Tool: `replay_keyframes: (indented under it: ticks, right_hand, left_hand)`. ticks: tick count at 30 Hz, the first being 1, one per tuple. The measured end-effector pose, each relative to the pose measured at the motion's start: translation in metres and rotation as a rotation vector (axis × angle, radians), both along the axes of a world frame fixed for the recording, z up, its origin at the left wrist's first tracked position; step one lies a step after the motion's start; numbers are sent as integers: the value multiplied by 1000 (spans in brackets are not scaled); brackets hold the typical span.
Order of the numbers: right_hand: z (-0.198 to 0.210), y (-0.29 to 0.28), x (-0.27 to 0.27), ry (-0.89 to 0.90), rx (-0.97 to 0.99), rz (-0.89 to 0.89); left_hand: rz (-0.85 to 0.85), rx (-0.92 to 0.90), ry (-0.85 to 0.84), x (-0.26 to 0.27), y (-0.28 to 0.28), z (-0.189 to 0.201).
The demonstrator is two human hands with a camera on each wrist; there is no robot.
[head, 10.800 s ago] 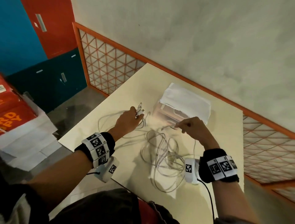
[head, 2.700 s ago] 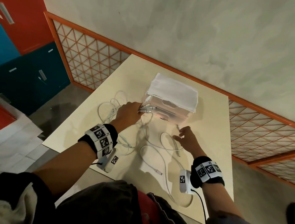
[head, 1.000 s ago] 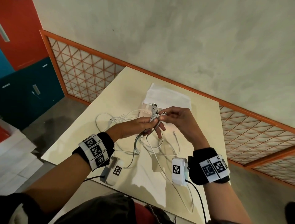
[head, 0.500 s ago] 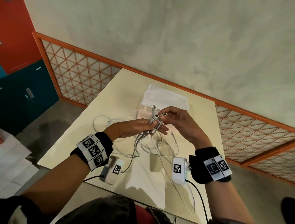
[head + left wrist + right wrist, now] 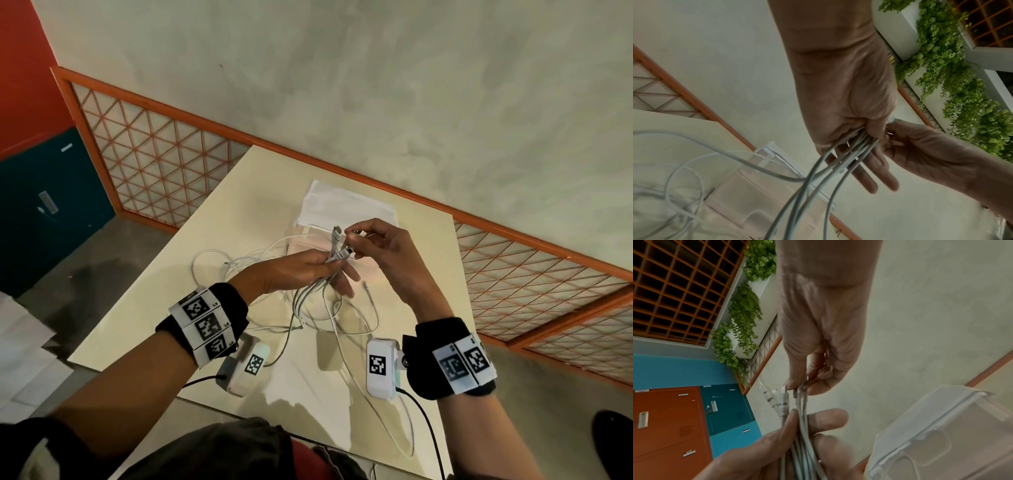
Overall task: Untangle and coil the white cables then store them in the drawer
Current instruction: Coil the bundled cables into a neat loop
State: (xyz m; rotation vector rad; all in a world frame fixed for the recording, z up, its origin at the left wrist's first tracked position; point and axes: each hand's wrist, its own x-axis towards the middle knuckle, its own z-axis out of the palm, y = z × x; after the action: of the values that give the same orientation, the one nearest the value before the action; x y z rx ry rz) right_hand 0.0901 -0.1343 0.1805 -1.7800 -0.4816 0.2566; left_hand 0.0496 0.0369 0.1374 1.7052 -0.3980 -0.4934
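Note:
Several white cables hang from my left hand down onto the cream table in loose loops. The left hand grips them as a bundle between thumb and fingers, with the connector ends sticking up. My right hand is raised beside it and pinches connector ends at the top of the bundle. The translucent white drawer unit stands behind both hands, partly hidden by them.
More cable loops lie on the table to the left. An orange lattice railing and a grey wall border the table's far side. Teal and red lockers stand at the far left.
Both hands left the table and came together above it with the cable ends gathered in the left hand. Over the last second they have barely moved; the right fingers shifted on the connectors.

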Motion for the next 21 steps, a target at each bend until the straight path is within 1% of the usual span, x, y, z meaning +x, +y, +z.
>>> replay_keyframes:
  ticks: [4,7,11,17,21]
  right_hand:
    - [-4,0,2,46,72,15]
    - [-7,-1,4,58,102,16]
    - [-10,-1,5,84,121,42]
    - [-8,-6,9,102,15,134]
    - [-10,-9,13,101,5,124]
  left_hand:
    - [85,-49,20,2,-5,-2]
    - [43,-75,56,2,-7,-1]
    - [2,-50,98,5,-6,0]
    - [-65,-2,159,9,-3,-6]
    - [-35,2,172,12,-4,-6]
